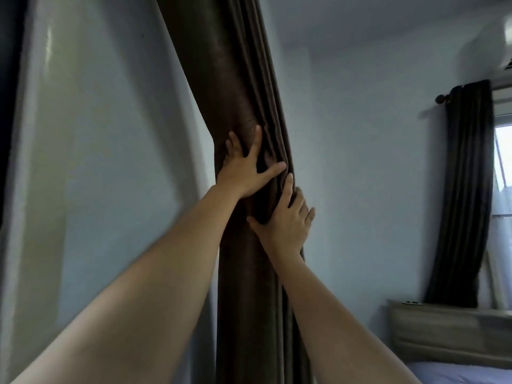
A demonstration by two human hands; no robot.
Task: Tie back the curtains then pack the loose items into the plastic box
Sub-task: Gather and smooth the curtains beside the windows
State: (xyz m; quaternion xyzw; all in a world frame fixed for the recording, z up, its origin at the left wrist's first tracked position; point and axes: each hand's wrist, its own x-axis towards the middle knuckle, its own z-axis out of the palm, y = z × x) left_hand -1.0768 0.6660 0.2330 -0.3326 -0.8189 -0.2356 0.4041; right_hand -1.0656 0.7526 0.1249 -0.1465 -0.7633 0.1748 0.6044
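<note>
A dark brown curtain (238, 79) hangs gathered into a narrow bundle down the middle of the view. My left hand (245, 166) presses on its left side at the pinched part, fingers spread over the folds. My right hand (288, 218) sits just below and to the right, fingers curled around the right edge of the bundle. No tie-back band is visible; it may be hidden under my hands. The plastic box and the loose items are out of view.
A pale blue wall (360, 162) lies behind the curtain. A second dark curtain (465, 189) hangs by a bright window (502, 162) at the right. Below it are a wooden headboard (448, 328) and a bed with a lilac sheet (465, 372).
</note>
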